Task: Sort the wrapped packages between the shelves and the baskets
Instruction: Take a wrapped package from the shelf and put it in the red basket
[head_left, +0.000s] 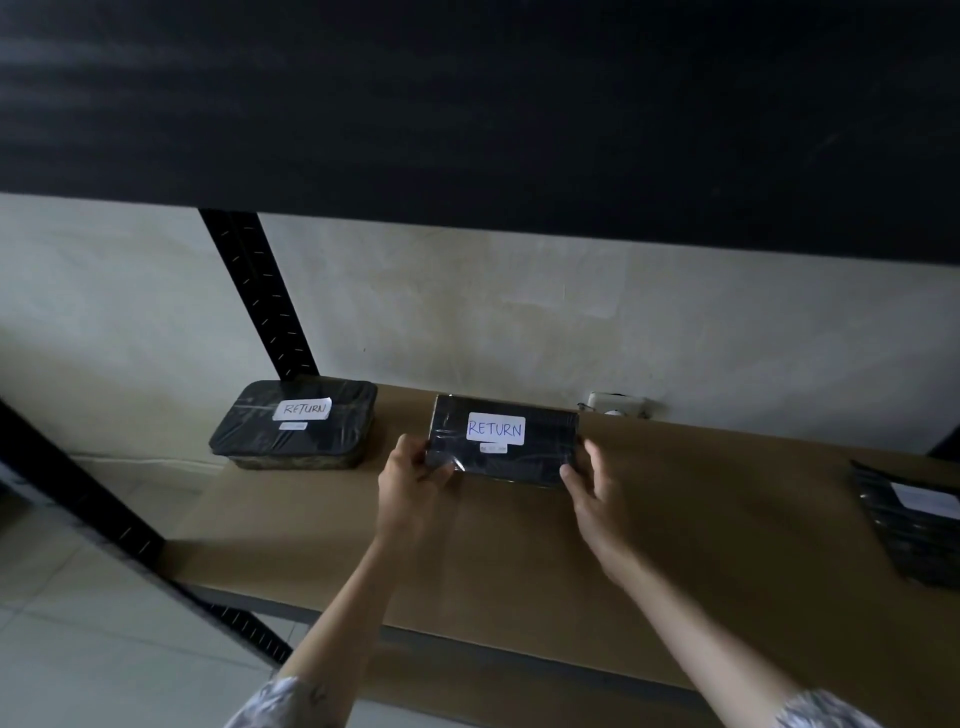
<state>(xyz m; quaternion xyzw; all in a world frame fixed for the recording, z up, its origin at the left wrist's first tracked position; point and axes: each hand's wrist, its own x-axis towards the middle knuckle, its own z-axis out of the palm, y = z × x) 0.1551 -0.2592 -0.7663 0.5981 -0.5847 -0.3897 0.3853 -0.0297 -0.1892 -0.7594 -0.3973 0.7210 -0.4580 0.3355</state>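
right package (909, 525): cut by edge | its label: unreadable (blurred) | small labels: illegible

A single head-worn view looks forward and down from in front of the brown shelf board (519, 561), close enough that both forearms reach in from the bottom edge. It faces the pale wall (467, 312) behind the board's far edge; the underside of the upper shelf (467, 104) fills the top (wide-angle bending shows in the slanted black uprights (260, 291))
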